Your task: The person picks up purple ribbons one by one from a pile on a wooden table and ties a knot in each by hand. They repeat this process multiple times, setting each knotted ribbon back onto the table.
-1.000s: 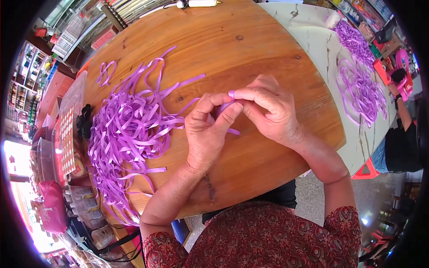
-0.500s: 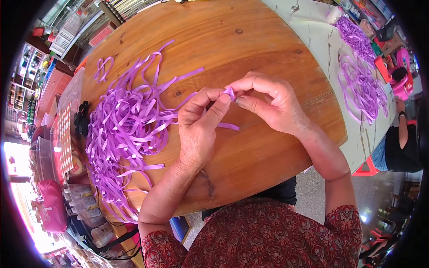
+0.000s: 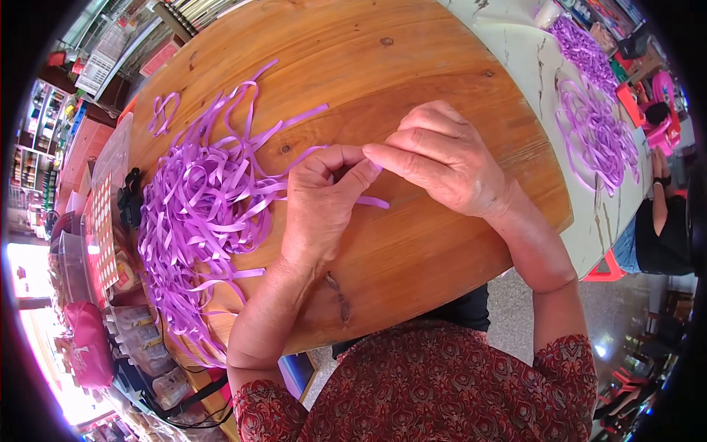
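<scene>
A: Both hands pinch at the fingertips: the left hand (image 3: 318,199) and the right hand (image 3: 449,158) meet on a purple ribbon strip (image 3: 378,167), mostly hidden by the fingers.

B: Where does this strip lie in relation to the table?

A: Over the middle of the wooden table (image 3: 434,254), to the right of a tangled ribbon pile (image 3: 202,195). A ribbon end (image 3: 374,202) shows beside the left hand; whether it belongs to the pinched strip cannot be told.

B: Which containers border the scene?

A: At the left, small clear boxes (image 3: 135,333) stand in a row, with pale contents too small to identify. Near them is a pink bag (image 3: 90,345), its contents hidden. Farther up, a white basket (image 3: 96,72) stands near the shelving; what it holds is unclear.

B: And on the right?

A: A marbled white table (image 3: 512,48) carries a loose ribbon coil (image 3: 598,136) and, beyond it, a denser ribbon heap (image 3: 584,55).
</scene>
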Motion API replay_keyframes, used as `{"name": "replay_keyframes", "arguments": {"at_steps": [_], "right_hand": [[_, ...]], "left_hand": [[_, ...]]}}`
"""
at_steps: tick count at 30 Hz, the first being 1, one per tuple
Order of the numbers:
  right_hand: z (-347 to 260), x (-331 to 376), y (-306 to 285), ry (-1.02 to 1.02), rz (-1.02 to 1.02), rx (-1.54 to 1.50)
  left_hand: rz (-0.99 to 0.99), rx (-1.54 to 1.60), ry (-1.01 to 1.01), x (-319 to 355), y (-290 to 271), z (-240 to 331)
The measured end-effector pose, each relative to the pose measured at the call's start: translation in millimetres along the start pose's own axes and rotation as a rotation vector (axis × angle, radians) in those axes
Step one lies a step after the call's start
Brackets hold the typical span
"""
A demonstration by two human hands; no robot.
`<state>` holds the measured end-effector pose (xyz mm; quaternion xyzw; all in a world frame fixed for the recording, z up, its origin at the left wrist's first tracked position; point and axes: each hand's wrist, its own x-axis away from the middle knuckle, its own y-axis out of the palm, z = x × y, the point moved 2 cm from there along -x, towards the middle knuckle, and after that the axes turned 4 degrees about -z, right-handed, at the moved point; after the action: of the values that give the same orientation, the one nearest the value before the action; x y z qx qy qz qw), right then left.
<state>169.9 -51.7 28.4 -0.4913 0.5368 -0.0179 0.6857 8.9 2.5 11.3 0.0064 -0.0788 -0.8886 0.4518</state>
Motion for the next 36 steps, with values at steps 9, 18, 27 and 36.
{"name": "replay_keyframes", "arguments": {"at_steps": [9, 18, 27, 36], "right_hand": [[11.1, -0.3, -5.6, 0.054, 0.026, -0.068], [9.9, -4.5, -4.5, 0.311, 0.036, -0.419], [8.9, 3.4, 4.3, 0.849, -0.015, -1.091], [2.4, 4.5, 2.5, 0.905, 0.032, -1.46]], "left_hand": [[-0.147, 0.174, -0.151, -2.7, -1.9, -0.4], [0.015, 0.176, -0.031, -1.3, 1.1, -3.9], [-0.034, 0.112, 0.124, 0.5, 4.0, -3.6], [-0.225, 0.638, 0.084, 4.0, 11.5, -5.7]]}}
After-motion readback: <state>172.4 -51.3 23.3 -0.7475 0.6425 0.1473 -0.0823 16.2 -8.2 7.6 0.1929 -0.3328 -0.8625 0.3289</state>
